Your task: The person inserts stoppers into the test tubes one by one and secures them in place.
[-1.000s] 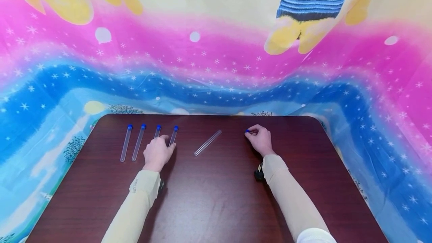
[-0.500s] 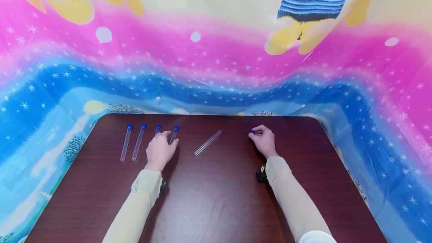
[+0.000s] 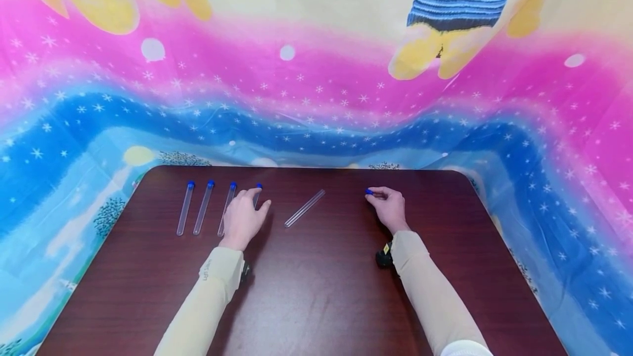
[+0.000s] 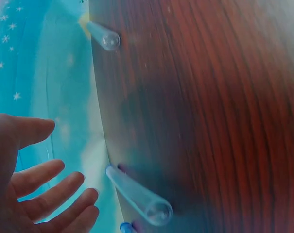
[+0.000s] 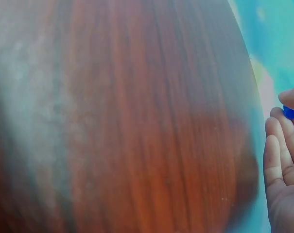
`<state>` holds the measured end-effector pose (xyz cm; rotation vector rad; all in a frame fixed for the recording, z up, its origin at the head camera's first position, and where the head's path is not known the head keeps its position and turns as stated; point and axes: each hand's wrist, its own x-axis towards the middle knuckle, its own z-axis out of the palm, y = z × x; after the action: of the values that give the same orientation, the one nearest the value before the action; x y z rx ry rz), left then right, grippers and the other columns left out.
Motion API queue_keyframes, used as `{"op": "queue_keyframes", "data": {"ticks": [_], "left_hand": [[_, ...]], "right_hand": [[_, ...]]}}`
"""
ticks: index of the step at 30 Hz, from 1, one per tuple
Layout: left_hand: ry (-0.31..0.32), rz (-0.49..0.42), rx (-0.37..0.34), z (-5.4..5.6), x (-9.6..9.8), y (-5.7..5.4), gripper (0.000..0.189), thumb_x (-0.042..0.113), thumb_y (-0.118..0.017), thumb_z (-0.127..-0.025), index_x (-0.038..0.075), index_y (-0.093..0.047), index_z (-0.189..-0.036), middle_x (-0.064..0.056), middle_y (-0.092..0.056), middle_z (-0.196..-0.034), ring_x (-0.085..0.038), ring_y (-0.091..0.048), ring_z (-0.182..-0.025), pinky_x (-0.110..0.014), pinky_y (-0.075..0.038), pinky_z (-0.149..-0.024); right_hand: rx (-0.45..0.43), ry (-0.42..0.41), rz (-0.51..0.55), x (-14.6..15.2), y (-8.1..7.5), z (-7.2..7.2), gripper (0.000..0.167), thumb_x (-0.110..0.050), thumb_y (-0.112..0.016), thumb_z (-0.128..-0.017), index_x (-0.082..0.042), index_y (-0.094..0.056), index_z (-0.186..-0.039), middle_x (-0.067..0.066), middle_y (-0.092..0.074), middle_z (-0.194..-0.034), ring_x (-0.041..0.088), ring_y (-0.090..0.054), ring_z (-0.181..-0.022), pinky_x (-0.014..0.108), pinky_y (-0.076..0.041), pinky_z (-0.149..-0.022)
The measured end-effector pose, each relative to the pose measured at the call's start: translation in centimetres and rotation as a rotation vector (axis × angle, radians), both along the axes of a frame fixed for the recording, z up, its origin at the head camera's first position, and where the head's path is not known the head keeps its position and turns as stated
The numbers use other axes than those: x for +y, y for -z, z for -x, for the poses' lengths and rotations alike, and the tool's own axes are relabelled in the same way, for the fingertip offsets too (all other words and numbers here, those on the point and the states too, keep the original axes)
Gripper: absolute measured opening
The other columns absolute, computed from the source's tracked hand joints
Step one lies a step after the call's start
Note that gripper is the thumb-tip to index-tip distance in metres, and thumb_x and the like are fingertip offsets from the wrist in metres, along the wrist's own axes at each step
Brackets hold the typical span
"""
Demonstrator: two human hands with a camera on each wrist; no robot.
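My left hand [image 3: 243,218] hovers with spread fingers over the rightmost tube of a row of clear test tubes with blue caps; part of that capped test tube [image 3: 256,198] is hidden. In the left wrist view the fingers [image 4: 64,196] hold nothing, and a tube [image 4: 137,193] lies below them. To the right, an uncapped clear test tube [image 3: 305,209] lies slanted on the table. Farther right, my right hand [image 3: 390,210] pinches a small blue cap [image 5: 291,112] between thumb and fingertips, above the table.
Three more capped test tubes, the leftmost tube [image 3: 185,210] among them, lie side by side at the table's far left. The dark wooden table [image 3: 316,279] has rounded far corners. A printed cloth [image 3: 306,92] hangs behind it and along its sides.
My left hand has moved a little right and its fingers have spread, showing more of the third tube. The right hand, still pinching the cap, has shifted slightly right.
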<state>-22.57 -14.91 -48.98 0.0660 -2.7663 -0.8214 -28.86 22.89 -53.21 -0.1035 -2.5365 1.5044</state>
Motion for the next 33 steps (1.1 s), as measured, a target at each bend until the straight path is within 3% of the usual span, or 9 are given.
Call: {"op": "queue_keyframes", "data": {"ticks": [9, 13, 19, 24, 33], "left_hand": [[0.040, -0.020, 0.004, 0.2, 1.9, -0.4, 0.050, 0.040, -0.073, -0.093, 0.011, -0.067, -0.133, -0.014, -0.066, -0.122, -0.037, -0.063, -0.108, -0.053, -0.051, -0.086], [0.065, -0.019, -0.003, 0.3, 2.6, -0.5, 0.049, 0.038, -0.073, -0.092, 0.011, -0.067, -0.133, -0.014, -0.066, -0.120, -0.035, -0.064, -0.108, -0.054, -0.052, -0.085], [0.110, -0.004, -0.027, 0.5, 3.6, -0.4, 0.051, 0.039, -0.074, -0.092, 0.011, -0.066, -0.135, -0.014, -0.064, -0.127, -0.035, -0.060, -0.117, -0.053, -0.050, -0.092], [0.143, 0.008, -0.034, 0.7, 4.3, -0.2, 0.053, 0.038, -0.076, -0.092, 0.010, -0.065, -0.136, -0.014, -0.064, -0.128, -0.035, -0.060, -0.118, -0.051, -0.048, -0.097], [0.196, 0.043, -0.033, 0.7, 5.8, 0.5, 0.051, 0.032, -0.080, -0.089, 0.010, -0.067, -0.133, -0.011, -0.067, -0.120, -0.033, -0.062, -0.112, -0.047, -0.050, -0.093]], "right_hand": [[-0.011, -0.016, -0.019, 0.1, -0.6, -0.4, 0.032, -0.022, -0.078, -0.093, -0.012, -0.076, -0.123, 0.009, -0.072, -0.119, 0.024, -0.063, -0.114, 0.043, -0.049, -0.096], [-0.001, -0.026, 0.001, 0.2, -0.7, -0.6, 0.032, -0.022, -0.077, -0.093, -0.011, -0.076, -0.123, 0.009, -0.073, -0.118, 0.023, -0.067, -0.106, 0.043, -0.051, -0.092], [0.045, -0.027, 0.024, 0.2, -0.7, -0.8, 0.027, -0.025, -0.078, -0.093, -0.014, -0.078, -0.117, 0.005, -0.074, -0.108, 0.019, -0.070, -0.091, 0.032, -0.056, -0.081], [0.066, -0.028, 0.040, -0.1, -1.0, -0.9, 0.025, -0.024, -0.080, -0.091, -0.013, -0.079, -0.114, 0.004, -0.075, -0.104, 0.017, -0.070, -0.088, 0.025, -0.055, -0.076], [0.082, -0.033, 0.042, -0.3, -1.4, -1.0, 0.027, -0.022, -0.080, -0.091, -0.011, -0.079, -0.116, 0.005, -0.075, -0.104, 0.018, -0.070, -0.089, 0.021, -0.054, -0.076]]}}
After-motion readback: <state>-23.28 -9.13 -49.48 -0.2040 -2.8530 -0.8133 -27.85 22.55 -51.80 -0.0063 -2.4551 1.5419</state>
